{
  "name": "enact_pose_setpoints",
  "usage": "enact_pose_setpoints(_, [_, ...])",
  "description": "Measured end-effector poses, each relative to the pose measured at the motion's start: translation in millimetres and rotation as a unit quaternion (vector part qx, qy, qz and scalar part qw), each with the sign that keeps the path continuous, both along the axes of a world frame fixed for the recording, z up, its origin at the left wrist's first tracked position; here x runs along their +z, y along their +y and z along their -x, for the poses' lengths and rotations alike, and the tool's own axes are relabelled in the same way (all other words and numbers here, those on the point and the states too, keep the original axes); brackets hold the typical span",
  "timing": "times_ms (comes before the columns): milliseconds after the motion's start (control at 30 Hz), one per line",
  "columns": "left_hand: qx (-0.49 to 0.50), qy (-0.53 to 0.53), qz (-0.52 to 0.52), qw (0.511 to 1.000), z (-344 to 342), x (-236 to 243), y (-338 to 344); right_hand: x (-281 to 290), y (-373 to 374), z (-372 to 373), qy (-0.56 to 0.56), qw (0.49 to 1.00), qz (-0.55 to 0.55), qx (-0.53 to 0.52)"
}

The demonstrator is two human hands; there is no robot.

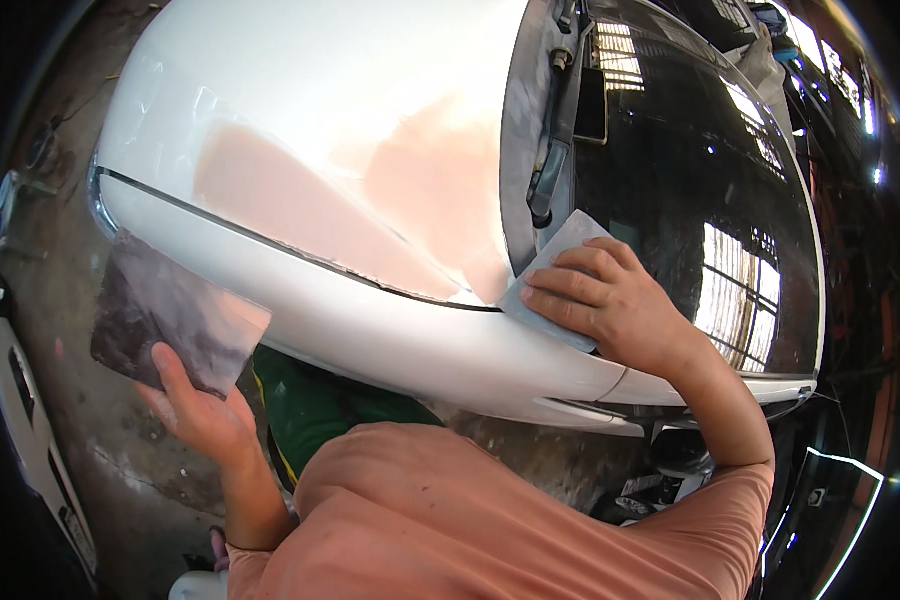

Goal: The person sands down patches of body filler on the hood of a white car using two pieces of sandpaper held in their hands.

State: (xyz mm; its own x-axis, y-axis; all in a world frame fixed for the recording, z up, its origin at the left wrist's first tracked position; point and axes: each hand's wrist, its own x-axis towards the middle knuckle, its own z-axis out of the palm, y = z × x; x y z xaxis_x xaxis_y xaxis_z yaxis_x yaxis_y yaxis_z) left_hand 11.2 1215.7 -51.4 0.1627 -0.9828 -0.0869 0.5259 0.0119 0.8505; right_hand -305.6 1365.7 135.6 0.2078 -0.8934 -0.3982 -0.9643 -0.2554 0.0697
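Observation:
My left hand (198,405) is closed on the lower edge of a square dark board (160,305), thumb on top; the board has grey smears and a pinkish corner. It is held apart from the white car's front wing (390,325). My right hand (615,300) presses a thin, pale grey putty spreader (560,270) flat against the car, where the wing meets the base of the windscreen. Its fingers lie across the spreader. Pinkish-beige filler patches (280,195) cover part of the white bonnet (320,60), reaching toward the spreader.
A wiper arm (560,150) and the dark windscreen (670,190) lie beyond my right hand. A door mirror (680,452) sits below my right forearm. At the far left, a white car panel (30,430) stands on the stained concrete floor (130,470).

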Motion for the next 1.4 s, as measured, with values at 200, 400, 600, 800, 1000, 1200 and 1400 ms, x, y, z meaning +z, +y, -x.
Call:
enact_pose_setpoints(200, [0.023, 0.000, -0.008, 1.000, -3, 1, 3, -13, -29, -1, 0.024, 0.998, 0.050, 0.018])
enact_pose_setpoints(400, [0.033, -0.006, -0.032, 0.999, -5, 0, 11, -17, -13, -4, -0.021, 0.999, 0.023, 0.016])
enact_pose_setpoints(600, [0.011, -0.003, -0.008, 1.000, -6, 2, 12, 0, 11, 3, -0.004, 1.000, -0.008, -0.005])
enact_pose_setpoints(800, [0.019, -0.010, -0.021, 1.000, -12, 1, 15, -3, -37, -2, 0.018, 0.998, 0.065, 0.022])
enact_pose_setpoints(1000, [0.008, -0.004, -0.044, 0.999, -18, -4, 22, -41, -111, -5, 0.022, 0.984, 0.139, 0.106])
enact_pose_setpoints(1200, [0.026, -0.008, -0.072, 0.997, -17, -2, 28, -67, -166, -6, 0.033, 0.968, 0.186, 0.163])
enact_pose_setpoints(1400, [0.017, -0.016, -0.058, 0.998, -18, -8, 25, -80, -182, -3, -0.001, 0.972, 0.162, 0.173])
